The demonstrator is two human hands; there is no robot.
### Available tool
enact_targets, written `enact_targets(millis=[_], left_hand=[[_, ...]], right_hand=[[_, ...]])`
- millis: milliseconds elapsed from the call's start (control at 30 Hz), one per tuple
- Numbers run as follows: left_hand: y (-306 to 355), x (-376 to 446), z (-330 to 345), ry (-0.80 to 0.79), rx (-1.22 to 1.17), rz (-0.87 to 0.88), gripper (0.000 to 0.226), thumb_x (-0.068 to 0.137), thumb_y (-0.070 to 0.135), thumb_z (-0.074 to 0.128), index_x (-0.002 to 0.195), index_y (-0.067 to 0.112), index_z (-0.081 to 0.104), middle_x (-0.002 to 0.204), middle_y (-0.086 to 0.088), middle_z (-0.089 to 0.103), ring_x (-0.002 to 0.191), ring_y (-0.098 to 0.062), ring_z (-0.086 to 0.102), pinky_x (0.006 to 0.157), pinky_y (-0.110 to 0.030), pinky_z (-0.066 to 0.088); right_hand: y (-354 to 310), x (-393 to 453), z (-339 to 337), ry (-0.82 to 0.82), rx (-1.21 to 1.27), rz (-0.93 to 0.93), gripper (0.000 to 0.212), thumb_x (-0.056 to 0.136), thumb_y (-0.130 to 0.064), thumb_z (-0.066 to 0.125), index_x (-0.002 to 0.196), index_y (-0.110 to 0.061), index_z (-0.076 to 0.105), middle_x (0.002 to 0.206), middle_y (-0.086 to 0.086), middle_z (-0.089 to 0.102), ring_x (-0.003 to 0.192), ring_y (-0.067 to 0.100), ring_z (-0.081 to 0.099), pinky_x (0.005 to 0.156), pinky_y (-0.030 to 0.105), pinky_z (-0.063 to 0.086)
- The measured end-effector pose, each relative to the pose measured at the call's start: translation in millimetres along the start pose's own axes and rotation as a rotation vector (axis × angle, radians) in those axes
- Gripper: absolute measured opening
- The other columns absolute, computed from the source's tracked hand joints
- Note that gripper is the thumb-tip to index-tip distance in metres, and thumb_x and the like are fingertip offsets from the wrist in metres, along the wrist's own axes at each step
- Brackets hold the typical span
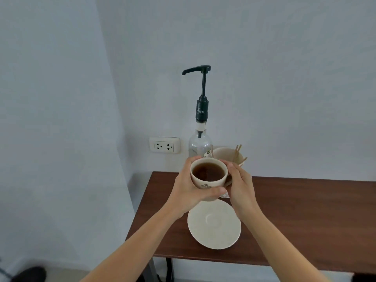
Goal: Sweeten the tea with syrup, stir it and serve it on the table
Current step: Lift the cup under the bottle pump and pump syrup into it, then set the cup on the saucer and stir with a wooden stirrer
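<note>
A cream cup of dark tea (pixel 208 176) is held in the air above the table, in front of the syrup bottle. My left hand (pixel 186 193) wraps around its left side and underside. My right hand (pixel 240 184) touches its right side near the handle. The clear syrup bottle (pixel 200 146) with a tall black pump (pixel 202 92) stands behind the cup, its spout pointing left. An empty cream saucer (pixel 214 224) lies on the table below the cup.
The dark wooden table (pixel 295 216) stands against a white wall. A cream cup with wooden stir sticks (pixel 228 156) stands right of the bottle. A wall socket (pixel 164 145) is left of the bottle. A dark shoe (pixel 30 273) is on the floor at lower left.
</note>
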State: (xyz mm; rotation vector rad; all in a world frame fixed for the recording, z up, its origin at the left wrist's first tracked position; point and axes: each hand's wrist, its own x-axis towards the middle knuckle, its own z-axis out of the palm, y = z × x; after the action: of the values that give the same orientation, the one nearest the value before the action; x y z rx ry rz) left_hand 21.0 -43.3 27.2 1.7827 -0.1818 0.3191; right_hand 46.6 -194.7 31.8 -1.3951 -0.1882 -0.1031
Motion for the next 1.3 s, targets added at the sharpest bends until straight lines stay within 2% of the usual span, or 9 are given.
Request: enact_targets(millis=[67,233,300,367,667,1000,1133,1233,1300], left_hand=[[-14,-9,8,0.006,0.020,0.007,0.088,0.052,0.029,0.100,0.126,0.030,0.054,0.116,0.012,0.071,0.113,-0.005,0.065,0.096,-0.021,0.052],[-45,-27,24,0.006,0.042,-0.017,0.089,0.053,0.023,0.101,0.128,0.027,0.054,0.119,0.010,0.070,0.116,-0.008,0.065,0.101,-0.033,0.052],[-54,-33,28,-0.009,0.050,-0.026,0.088,0.053,0.023,0.101,0.127,0.031,0.054,0.119,0.012,0.070,0.117,-0.008,0.065,0.100,-0.028,0.052],[-61,-36,32,-0.025,0.063,-0.034,0.088,0.054,0.020,0.101,0.127,0.033,0.053,0.118,0.014,0.070,0.116,-0.007,0.065,0.097,-0.021,0.050],[-82,-43,41,-0.087,0.071,-0.050,0.096,0.055,0.026,0.101,0.136,0.024,0.049,0.125,0.018,0.066,0.122,-0.006,0.062,0.104,-0.024,0.049],[-87,-45,42,-0.110,0.068,-0.054,0.102,0.054,0.030,0.101,0.136,0.035,0.042,0.126,0.026,0.063,0.125,0.003,0.057,0.104,-0.013,0.044],[-83,-46,42,-0.104,0.116,-0.080,0.115,0.053,0.042,0.099,0.142,0.051,0.026,0.132,0.026,0.060,0.129,0.010,0.050,0.116,-0.033,0.041],[-84,-51,42,-0.097,0.206,-0.090,0.111,0.053,0.059,0.091,0.132,0.073,0.015,0.146,0.025,0.048,0.140,0.004,0.036,0.126,-0.050,0.017],[-89,-54,42,-0.092,0.239,-0.093,0.111,0.055,0.065,0.087,0.144,0.057,0.021,0.150,0.025,0.043,0.143,0.005,0.032,0.126,-0.056,0.006]], right_hand=[[14,-7,-6,0.014,0.010,0.020,0.038,0.105,-0.013,0.038,0.102,-0.016,0.076,0.098,0.002,0.080,0.095,0.015,0.074,0.078,0.031,0.060],[43,-24,-17,0.080,-0.027,0.049,0.038,0.104,-0.007,0.038,0.099,-0.012,0.076,0.094,0.002,0.080,0.090,0.014,0.073,0.073,0.019,0.057],[54,-28,-21,0.102,-0.015,0.073,0.036,0.104,-0.007,0.038,0.102,-0.007,0.075,0.097,0.007,0.079,0.094,0.019,0.073,0.073,0.019,0.058],[63,-31,-24,0.115,-0.009,0.089,0.036,0.105,-0.009,0.038,0.104,-0.005,0.074,0.099,0.009,0.079,0.096,0.022,0.072,0.074,0.021,0.058],[78,-39,-31,0.140,-0.017,0.117,0.037,0.106,-0.013,0.039,0.098,-0.012,0.075,0.097,0.007,0.078,0.098,0.025,0.071,0.084,0.031,0.054],[86,-38,-35,0.098,-0.048,0.138,0.037,0.105,-0.012,0.041,0.095,-0.017,0.076,0.096,0.006,0.078,0.096,0.024,0.071,0.088,0.039,0.055],[83,-26,-43,0.175,-0.164,0.093,0.020,0.100,-0.019,0.054,0.097,-0.026,0.072,0.098,-0.002,0.078,0.096,0.016,0.072,0.091,0.044,0.055],[62,2,-51,0.327,-0.262,-0.013,0.012,0.093,-0.029,0.065,0.105,-0.028,0.066,0.096,-0.003,0.075,0.095,0.017,0.071,0.093,0.050,0.055],[37,25,-56,0.386,-0.364,-0.057,0.021,0.091,-0.030,0.067,0.111,-0.025,0.063,0.086,-0.007,0.071,0.084,0.014,0.068,0.088,0.044,0.055]])
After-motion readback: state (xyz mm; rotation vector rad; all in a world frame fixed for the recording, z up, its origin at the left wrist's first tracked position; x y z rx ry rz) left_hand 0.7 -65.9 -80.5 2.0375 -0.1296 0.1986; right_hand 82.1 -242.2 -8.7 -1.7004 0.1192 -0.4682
